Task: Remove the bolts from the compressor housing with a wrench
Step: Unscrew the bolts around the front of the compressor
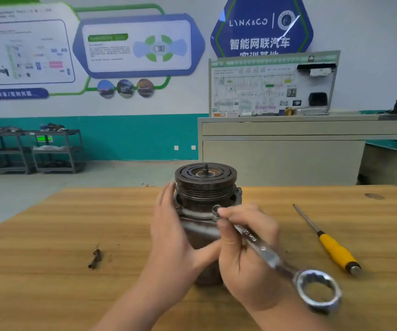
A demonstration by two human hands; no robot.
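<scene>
Head view, what's the state of play?
— Compressor [204, 211] stands upright mid-table [49, 235], pulley end up. Right hand [247, 254] grips the wrench [264, 249] high on the shaft, fingers curled round it, with the far end set at a bolt [216, 208] on the flange just under the pulley. The ring end hangs free toward the camera.

— And the left hand [173, 225]?
— Flat against the housing's left side, fingers straight, thumb across the front. Steadying, not clenched.

— Any bolts out already?
— One small dark piece [95, 258] lies on the table well to the left; it may be a removed bolt, though it's too blurred to say. A screwdriver [329, 244] lies to the right, untouched.

— So how far along?
— Early to middle, I'd judge. This bolt looks seated; others round the flange are hidden, so the count left is unclear.
</scene>
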